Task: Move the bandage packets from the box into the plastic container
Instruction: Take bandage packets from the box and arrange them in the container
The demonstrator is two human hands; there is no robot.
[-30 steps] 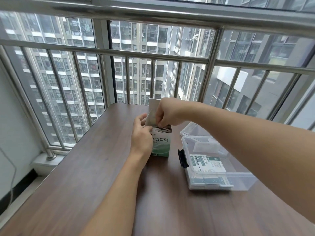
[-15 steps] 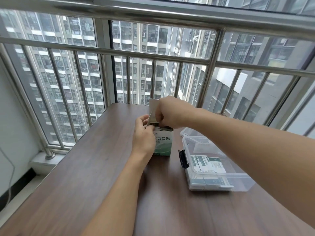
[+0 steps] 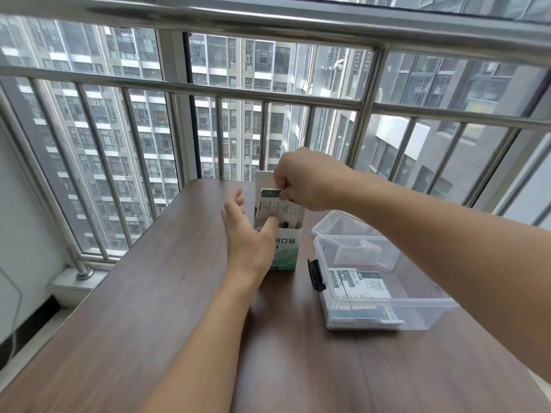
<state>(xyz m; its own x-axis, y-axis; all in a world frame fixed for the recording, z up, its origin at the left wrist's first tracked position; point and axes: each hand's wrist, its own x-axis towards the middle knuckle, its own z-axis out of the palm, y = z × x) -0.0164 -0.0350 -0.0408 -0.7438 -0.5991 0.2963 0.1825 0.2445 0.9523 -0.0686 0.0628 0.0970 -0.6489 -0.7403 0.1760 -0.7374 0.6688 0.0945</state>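
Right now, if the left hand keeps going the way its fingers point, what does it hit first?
Probably nothing on the table: the left hand points up and away, left of the box, toward the window railing. Depth is unclear.

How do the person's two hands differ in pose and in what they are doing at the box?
The right hand is above the box, fingers curled, pinching a packet that sticks out of its open top; the left hand is lower, beside the box, fingers straight and spread. The right hand holds something; the left hand holds nothing, only its thumb lying against the box front. Both are bare and reach over the table.
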